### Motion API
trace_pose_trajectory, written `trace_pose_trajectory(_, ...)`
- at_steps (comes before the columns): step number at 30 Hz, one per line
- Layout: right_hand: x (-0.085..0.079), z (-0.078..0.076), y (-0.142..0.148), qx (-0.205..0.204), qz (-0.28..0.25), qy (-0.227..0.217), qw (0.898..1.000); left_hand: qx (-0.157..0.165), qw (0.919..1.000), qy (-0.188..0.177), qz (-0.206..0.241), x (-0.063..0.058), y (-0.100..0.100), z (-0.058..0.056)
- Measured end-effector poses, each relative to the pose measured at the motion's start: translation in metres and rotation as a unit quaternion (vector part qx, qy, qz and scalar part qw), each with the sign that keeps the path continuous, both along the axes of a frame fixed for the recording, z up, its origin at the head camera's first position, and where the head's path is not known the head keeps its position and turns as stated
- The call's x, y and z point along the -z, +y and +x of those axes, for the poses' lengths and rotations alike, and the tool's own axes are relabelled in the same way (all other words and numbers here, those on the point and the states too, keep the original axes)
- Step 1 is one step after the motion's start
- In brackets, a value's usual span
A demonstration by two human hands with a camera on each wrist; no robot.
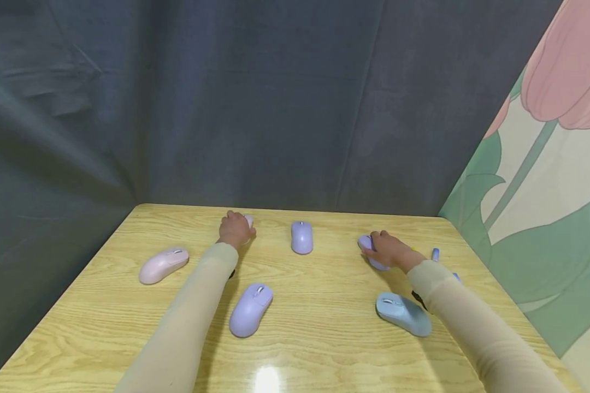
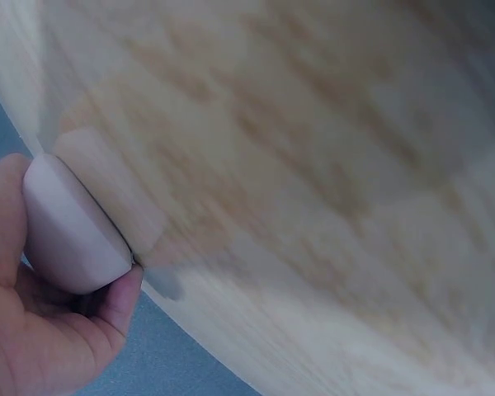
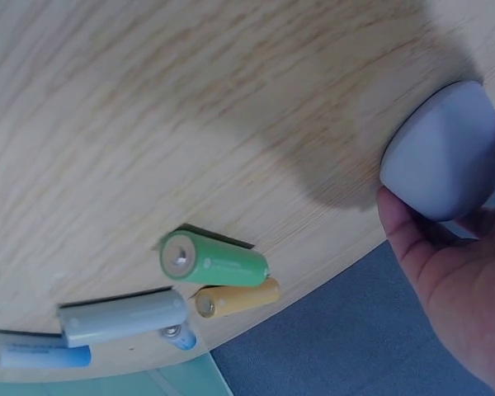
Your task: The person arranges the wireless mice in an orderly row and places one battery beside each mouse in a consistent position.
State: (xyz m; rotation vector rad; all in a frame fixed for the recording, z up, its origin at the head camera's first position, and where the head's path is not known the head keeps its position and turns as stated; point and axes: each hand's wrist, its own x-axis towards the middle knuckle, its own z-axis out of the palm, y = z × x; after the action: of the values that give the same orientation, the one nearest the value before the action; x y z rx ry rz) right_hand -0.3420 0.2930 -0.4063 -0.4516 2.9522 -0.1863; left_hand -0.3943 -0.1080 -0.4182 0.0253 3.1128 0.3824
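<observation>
"Backdrop?"
"Dark cloth (image 1: 255, 109), hanging behind the wood-grain tabletop (image 1: 334, 311). Right: tulip-print wall (image 1: 550, 185), pink and green."
"Batteries?"
"Right wrist view: green battery (image 3: 223, 260), yellow battery (image 3: 241, 298) just beside it, pale-blue battery (image 3: 124, 318), blue battery (image 3: 43, 355) leftmost, small blue battery (image 3: 180, 336) partly hidden."

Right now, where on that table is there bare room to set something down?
A broad bare patch lies mid-table, between the front purple mouse and the blue mouse. Another lies at the near left, outside the left sleeve, nearer than the pink mouse. The right side is crowded: batteries, right sleeve, and right hand gripping another purple mouse.
</observation>
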Motion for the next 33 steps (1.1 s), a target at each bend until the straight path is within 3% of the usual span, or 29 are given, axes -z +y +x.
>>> trace_pose_trajectory(6,-0.001,0.001,-0.001,0.007,0.006,0.012,1.0,0.0,1.0,-0.005,-0.003,0.004,0.001,-0.004)
trace_pose_trajectory(14,-0.016,-0.003,-0.011,0.003,-0.002,0.042,0.999,-0.003,1.0,0.0,0.001,0.004,0.001,-0.007)
trace_pose_trajectory(25,-0.024,-0.018,-0.036,0.061,-0.007,-0.003,0.998,0.0,1.0,0.003,0.001,0.001,-0.001,-0.006)
trace_pose_trajectory(33,-0.015,-0.022,-0.049,0.089,-0.009,-0.028,0.996,0.003,1.0,-0.003,0.006,-0.001,0.0,-0.001)
